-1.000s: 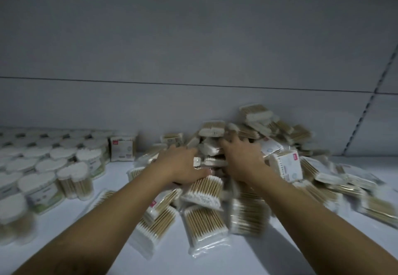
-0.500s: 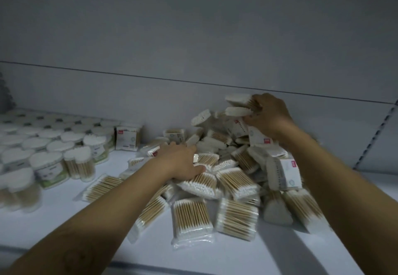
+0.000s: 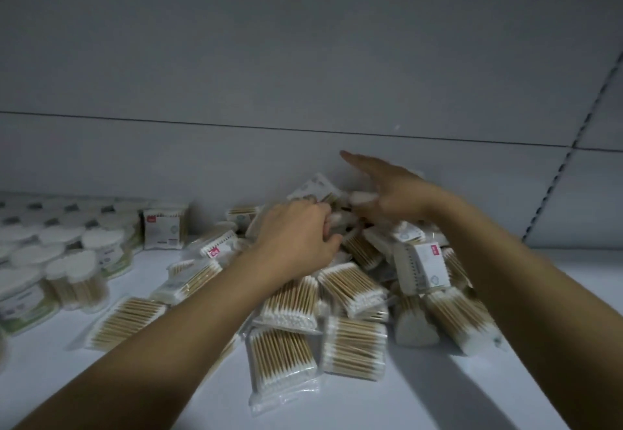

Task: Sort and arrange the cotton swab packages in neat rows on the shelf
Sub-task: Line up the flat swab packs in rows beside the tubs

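Here, in the head view, the cotton swab packages (image 3: 350, 295) lie heaped mid-shelf (image 3: 438, 402) against its back edge, spilling frontward. The left hand (image 3: 296, 230) curls down into the heap; whether it clasps a pack I cannot tell. The right hand (image 3: 397, 193) pinches a white packet (image 3: 362, 197), forefinger straight. Best lift from the top, one kind at a time, starting rows beside the round tubs (image 3: 101, 241) at the left end.

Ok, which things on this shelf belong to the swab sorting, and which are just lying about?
Job: heap of bagged swab packs, white pack in the right hand, left hand on the heap, shelf.
Lying about: round swab tubs at left, back panel.
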A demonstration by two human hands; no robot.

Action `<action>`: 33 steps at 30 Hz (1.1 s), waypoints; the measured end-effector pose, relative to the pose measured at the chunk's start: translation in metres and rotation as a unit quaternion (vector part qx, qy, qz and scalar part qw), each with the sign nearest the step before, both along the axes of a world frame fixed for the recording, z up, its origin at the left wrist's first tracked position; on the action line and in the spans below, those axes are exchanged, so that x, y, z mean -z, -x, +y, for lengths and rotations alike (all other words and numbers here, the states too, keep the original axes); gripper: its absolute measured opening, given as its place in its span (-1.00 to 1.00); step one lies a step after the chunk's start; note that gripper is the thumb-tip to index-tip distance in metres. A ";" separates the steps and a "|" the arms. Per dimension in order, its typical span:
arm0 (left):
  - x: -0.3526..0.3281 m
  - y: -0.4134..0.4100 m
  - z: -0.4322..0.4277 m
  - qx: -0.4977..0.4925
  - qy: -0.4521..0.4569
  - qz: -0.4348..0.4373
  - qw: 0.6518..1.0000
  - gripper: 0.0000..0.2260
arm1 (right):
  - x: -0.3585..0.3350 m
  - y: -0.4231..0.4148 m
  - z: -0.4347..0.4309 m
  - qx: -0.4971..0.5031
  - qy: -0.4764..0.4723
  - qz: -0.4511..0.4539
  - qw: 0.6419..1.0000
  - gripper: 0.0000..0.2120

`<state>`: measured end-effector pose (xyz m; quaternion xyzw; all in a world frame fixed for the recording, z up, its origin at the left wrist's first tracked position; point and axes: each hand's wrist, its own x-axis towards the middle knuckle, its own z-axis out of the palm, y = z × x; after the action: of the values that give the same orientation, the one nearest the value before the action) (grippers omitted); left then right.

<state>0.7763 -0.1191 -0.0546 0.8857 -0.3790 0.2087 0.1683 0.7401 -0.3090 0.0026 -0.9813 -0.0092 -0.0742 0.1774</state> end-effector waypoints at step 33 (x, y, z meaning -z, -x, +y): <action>0.017 -0.020 -0.095 -0.010 -0.091 0.003 0.996 -0.59 | 0.089 0.108 -0.125 0.324 -0.145 -0.149 0.923 -0.17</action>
<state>0.7968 -0.2145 -0.0721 0.9017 -0.3871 0.1724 0.0855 0.6318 -0.4344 -0.0868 -0.8717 0.2941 -0.2735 0.2808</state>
